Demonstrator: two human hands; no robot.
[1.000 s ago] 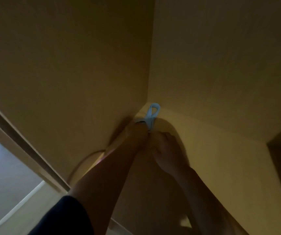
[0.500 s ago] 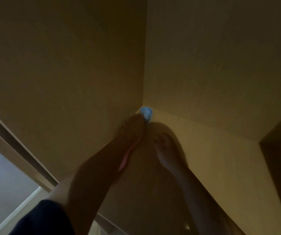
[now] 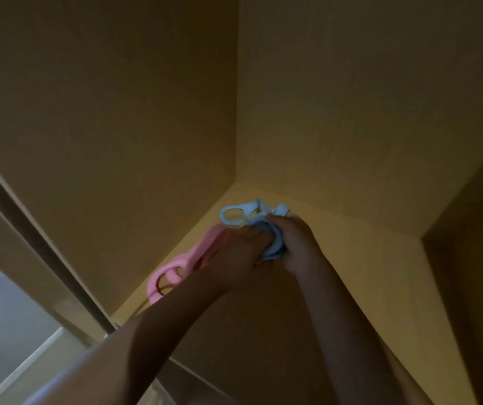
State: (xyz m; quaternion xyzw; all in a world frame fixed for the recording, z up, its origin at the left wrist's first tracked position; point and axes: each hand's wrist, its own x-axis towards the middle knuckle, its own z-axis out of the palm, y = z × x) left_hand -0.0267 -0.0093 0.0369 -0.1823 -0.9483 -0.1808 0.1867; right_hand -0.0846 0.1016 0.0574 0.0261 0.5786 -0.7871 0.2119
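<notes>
Shelf corner, dim yellow cupboard: L hand & R hand both grip blue strap; pink strap alongside.

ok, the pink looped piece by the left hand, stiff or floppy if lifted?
Probably stiff: the pink looped piece keeps a straight, flat shape with a clean oval hole. Likely light, being thin and cut out. Its smooth look suggests it may slide on the shelf. Far end hidden under the left hand.
</notes>
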